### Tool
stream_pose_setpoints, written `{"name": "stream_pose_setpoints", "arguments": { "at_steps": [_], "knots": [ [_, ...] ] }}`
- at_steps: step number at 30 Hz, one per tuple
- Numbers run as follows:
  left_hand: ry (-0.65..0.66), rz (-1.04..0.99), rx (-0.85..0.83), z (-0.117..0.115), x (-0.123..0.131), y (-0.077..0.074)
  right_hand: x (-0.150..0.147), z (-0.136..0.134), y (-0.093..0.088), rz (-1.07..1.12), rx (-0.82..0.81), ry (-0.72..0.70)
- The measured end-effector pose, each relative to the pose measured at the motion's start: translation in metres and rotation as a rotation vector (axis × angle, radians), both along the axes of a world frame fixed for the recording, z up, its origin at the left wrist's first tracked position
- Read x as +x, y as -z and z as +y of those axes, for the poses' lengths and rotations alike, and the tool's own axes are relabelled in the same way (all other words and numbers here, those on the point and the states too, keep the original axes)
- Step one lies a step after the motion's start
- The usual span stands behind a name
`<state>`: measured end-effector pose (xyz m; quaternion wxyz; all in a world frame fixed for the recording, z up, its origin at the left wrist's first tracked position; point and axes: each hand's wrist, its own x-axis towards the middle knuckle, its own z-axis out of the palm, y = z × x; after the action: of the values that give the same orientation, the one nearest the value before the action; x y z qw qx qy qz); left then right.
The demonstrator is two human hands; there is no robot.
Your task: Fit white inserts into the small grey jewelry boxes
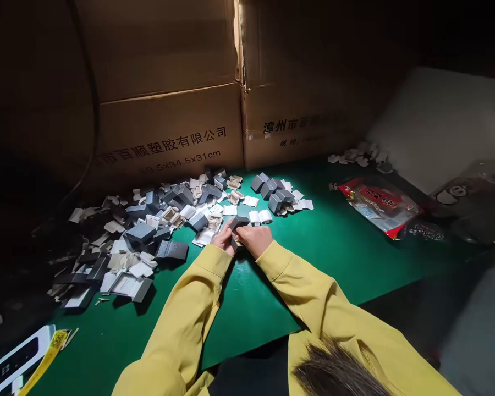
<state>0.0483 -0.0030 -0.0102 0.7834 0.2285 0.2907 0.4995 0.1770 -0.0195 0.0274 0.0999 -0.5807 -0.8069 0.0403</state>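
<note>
Left hand [224, 239] and right hand [253, 237] close together on one small grey box [238, 222], mid green mat [334, 247], right of the loose pile [148, 231]. Judgement: even pressure and squared edges are advisable.

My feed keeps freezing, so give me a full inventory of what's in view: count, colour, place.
small grey box: one, grey, between both hands
loose boxes: many, grey, piled left of the hands
paper pieces: many, white and beige, among that pile
box cluster: several, grey, beyond the hands
cartons: two, brown, standing behind
packet: one, red and clear, right
scraps: few, white, far right
mat: one, green, under everything
device: one, white, near-left corner
strip: one, yellow, beside the device
sleeves: two, yellow, forearms
left hand: one, grip on that box
right hand: one, grip on that box
</note>
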Motion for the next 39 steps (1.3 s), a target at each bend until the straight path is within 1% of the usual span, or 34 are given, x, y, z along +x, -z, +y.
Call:
{"name": "stream_pose_setpoints", "arguments": {
  "at_steps": [7, 12, 15, 18, 19, 21, 22, 23, 24, 25, 26, 28, 31, 32, 34, 35, 37, 39],
  "knots": [
    [-0.009, 0.0, 0.001, -0.003, -0.003, -0.003, -0.001, 0.003, 0.003, -0.013, 0.023, -0.073],
    [-0.022, 0.021, -0.02, -0.003, -0.004, 0.002, -0.001, 0.006, 0.007, -0.012, 0.072, -0.119],
    [-0.015, 0.019, 0.002, -0.002, -0.003, 0.005, -0.001, 0.009, 0.011, 0.007, 0.111, -0.129],
    [-0.012, 0.01, 0.021, -0.001, -0.004, 0.004, 0.005, 0.012, 0.016, 0.056, 0.145, -0.161],
    [-0.02, 0.005, 0.022, -0.001, -0.006, 0.002, 0.008, 0.013, 0.017, 0.099, 0.171, -0.185],
    [-0.055, -0.018, 0.023, 0.0, -0.011, -0.001, 0.018, 0.015, 0.022, 0.254, 0.272, -0.215],
    [-0.081, -0.036, 0.024, 0.001, -0.015, -0.003, 0.023, 0.017, 0.025, 0.358, 0.343, -0.195],
    [-0.107, -0.057, 0.025, 0.001, -0.019, -0.004, 0.027, 0.018, 0.028, 0.468, 0.417, -0.134],
    [-0.13, -0.084, 0.025, 0.002, -0.023, -0.005, 0.031, 0.019, 0.03, 0.556, 0.471, -0.042],
    [-0.148, -0.113, 0.024, 0.003, -0.028, -0.006, 0.032, 0.019, 0.033, 0.604, 0.486, 0.05],
    [-0.158, -0.141, 0.021, 0.004, -0.033, -0.006, 0.032, 0.02, 0.035, 0.612, 0.461, 0.122],
    [-0.16, -0.194, 0.012, 0.006, -0.04, -0.004, 0.027, 0.018, 0.037, 0.53, 0.312, 0.179],
    [-0.131, -0.25, -0.011, 0.009, -0.044, 0.001, 0.011, 0.013, 0.036, 0.322, 0.056, 0.155],
    [-0.118, -0.263, -0.02, 0.009, -0.044, 0.003, 0.007, 0.011, 0.036, 0.275, 0.002, 0.15],
    [-0.095, -0.285, -0.047, 0.01, -0.043, 0.007, 0.001, 0.01, 0.035, 0.236, -0.051, 0.146],
    [-0.091, -0.293, -0.06, 0.01, -0.042, 0.008, 0.001, 0.01, 0.036, 0.245, -0.062, 0.148],
    [-0.091, -0.298, -0.084, 0.011, -0.042, 0.01, 0.003, 0.013, 0.039, 0.341, -0.086, 0.164],
    [-0.101, -0.287, -0.094, 0.011, -0.041, 0.011, 0.009, 0.018, 0.044, 0.538, -0.137, 0.173]
  ]
}}
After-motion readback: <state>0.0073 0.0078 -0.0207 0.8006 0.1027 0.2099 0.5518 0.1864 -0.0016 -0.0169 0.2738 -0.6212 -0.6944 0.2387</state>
